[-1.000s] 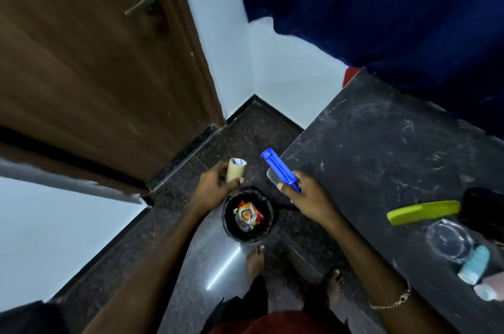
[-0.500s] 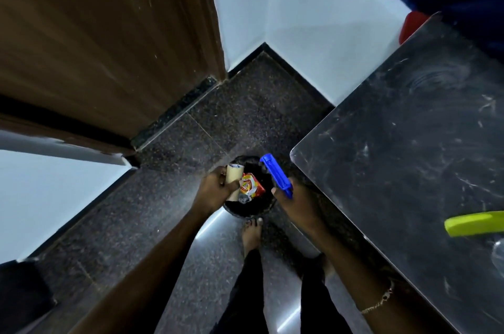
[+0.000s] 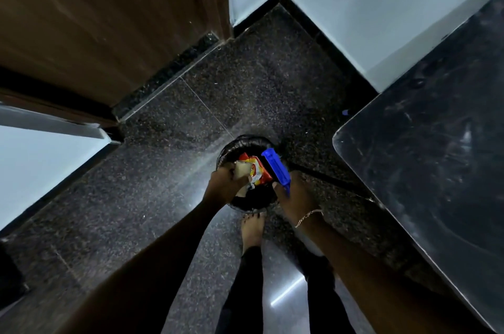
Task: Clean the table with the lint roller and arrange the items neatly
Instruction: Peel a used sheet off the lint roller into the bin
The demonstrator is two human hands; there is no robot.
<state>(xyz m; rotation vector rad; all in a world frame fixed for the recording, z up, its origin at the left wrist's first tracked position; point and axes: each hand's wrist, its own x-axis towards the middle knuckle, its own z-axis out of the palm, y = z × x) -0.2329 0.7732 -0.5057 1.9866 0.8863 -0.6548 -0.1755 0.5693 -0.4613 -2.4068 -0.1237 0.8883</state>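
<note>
A small round black bin (image 3: pixel 246 204) is sitting on the dark floor (image 3: pixel 169 170), just beside the corner of the dark bench (image 3: pixel 425 170). Inside the bin, a red and yellow snack wrapper (image 3: pixel 257 171) is lying on top. The left hand (image 3: pixel 225 186) is reaching over the bin, gripping a tan cardboard roll (image 3: pixel 242 170). The right hand (image 3: pixel 296 201) is closing around the blue lint roller handle (image 3: pixel 276 170), holding it over the bin's right edge. A bare foot (image 3: pixel 252 230) is standing just behind the bin.

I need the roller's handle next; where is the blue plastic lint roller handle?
In the head view, the blue plastic lint roller handle is in the right hand, over the black bin's right rim.
</note>
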